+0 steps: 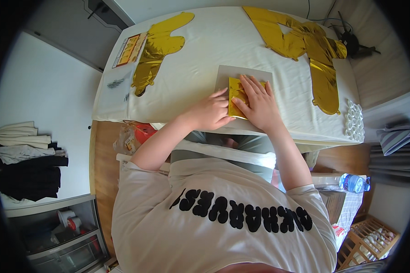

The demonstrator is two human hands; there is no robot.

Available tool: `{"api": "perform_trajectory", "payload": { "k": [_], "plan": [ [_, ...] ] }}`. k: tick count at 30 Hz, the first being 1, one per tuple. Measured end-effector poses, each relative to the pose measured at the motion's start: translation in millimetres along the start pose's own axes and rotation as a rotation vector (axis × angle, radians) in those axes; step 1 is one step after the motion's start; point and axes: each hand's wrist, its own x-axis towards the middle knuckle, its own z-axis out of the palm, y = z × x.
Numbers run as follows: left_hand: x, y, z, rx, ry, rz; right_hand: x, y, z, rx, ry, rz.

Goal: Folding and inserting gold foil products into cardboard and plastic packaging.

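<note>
The left hand [210, 110], fingers slightly parted, met a folded, shiny, creased gold foil rectangle [235, 91], its grip unclear; the right hand [260, 103] lay flat, open, across it. Beneath was a grey board [243, 71]; beyond, larger gold foil shapes [321, 43].

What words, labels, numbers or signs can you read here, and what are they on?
White T-shirt: large black lettering, legible, but not copied out here.
Translucent packet: dark print, too small to read.
Picture card: any print is too small to read.
Plastic bottle: label too blurred to read.
Folded gold foil: no text that I can make out.
</note>
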Motion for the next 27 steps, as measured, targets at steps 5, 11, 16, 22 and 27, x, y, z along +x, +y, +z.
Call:
{"api": "perform_trajectory", "payload": {
  "k": [5, 11, 16, 22, 27],
  "plan": [
    [0.5, -2.6, 3.6, -0.068, 0.164, 0.027, -1.3, 0.1, -1.1, -0.024, 0.011, 0.003],
    [-10.1, -16.9, 22.1, -0.339, 0.382, -0.098, -0.3, -2.6, -1.2, -0.019, -0.002, 0.01],
    [-13.0, -7.9, 0.5, -0.355, 0.422, -0.38, -1.7, -1.2, 1.7, -0.082, 0.01, -0.015],
    [-9.0, 0.7, 3.7, -0.163, 0.403, -0.304, -1.0, -4.3, 10.0, -0.196, 0.01, -0.026],
    [4.4, -14.1, 1.8, 0.003, 0.175, -0.25, -1.8, -6.9, 11.2, -0.227, 0.0, 0.0]
  ]
}}
